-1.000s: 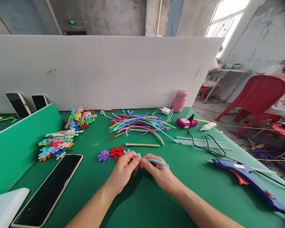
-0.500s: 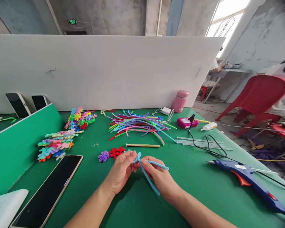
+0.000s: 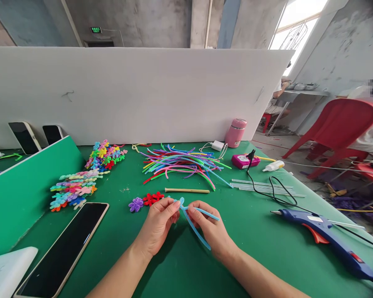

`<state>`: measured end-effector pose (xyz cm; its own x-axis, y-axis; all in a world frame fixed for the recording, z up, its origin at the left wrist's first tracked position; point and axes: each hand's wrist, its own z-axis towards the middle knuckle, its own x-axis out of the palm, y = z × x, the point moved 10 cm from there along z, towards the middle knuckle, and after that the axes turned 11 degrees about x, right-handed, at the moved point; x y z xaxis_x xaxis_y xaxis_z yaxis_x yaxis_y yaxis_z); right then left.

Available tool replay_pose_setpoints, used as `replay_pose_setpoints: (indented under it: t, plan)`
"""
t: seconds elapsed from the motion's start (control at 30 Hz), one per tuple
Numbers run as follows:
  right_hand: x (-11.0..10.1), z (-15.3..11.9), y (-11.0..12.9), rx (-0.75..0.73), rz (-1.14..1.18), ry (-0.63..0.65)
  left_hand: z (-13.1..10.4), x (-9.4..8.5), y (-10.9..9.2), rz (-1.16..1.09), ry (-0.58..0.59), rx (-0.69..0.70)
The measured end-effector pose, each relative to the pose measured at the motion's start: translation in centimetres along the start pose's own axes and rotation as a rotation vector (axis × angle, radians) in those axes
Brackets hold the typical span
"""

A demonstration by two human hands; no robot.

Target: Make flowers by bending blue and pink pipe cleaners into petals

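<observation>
Between my hands is a light blue pipe cleaner (image 3: pixel 196 231), looped into small petals at one end with two long tails hanging to the right. My left hand (image 3: pixel 160 223) pinches the looped part between thumb and fingers, hiding some of it. With thumb and forefinger, my right hand (image 3: pixel 209 229) grips one tail close to the loops. Just beyond my left hand lie a purple pipe-cleaner flower (image 3: pixel 136 204) and red pipe-cleaner flowers (image 3: pixel 152 199). A thin wooden stick (image 3: pixel 187 190) rests past my fingertips.
Colourful pipe cleaners (image 3: pixel 180 163) lie in a pile at the back. Finished flowers (image 3: pixel 73 188) are stacked left, near a phone (image 3: pixel 65 248). A blue glue gun (image 3: pixel 323 231), its black cord, clear glue sticks (image 3: pixel 261 187) and a pink bottle (image 3: pixel 236 133) occupy the right side.
My right hand has shifted slightly away from the left, opening a small gap with the blue pipe cleaner stretched across it. Both hands keep their pinch.
</observation>
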<state>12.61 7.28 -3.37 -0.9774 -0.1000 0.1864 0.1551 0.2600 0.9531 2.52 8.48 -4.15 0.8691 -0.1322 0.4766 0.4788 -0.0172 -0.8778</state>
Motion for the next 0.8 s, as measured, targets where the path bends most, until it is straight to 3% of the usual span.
replay_pose_setpoints:
  t: [0.1,0.4,0.63,0.8]
  plan:
    - [-0.1,0.1,-0.7,0.077,0.075,0.000,0.1,0.1,-0.1,-0.040,-0.006,0.007]
    - [0.1,0.2,-0.4,0.035,0.116,0.028,0.0,0.4,-0.2,0.026,0.029,0.009]
    - [-0.7,0.6,-1.5,0.127,0.424,-0.021,0.2,0.3,-0.6,0.003,0.005,0.004]
    - [-1.0,0.7,-2.3,0.220,0.638,-0.045,-0.3,1.5,-0.5,-0.084,0.063,-0.034]
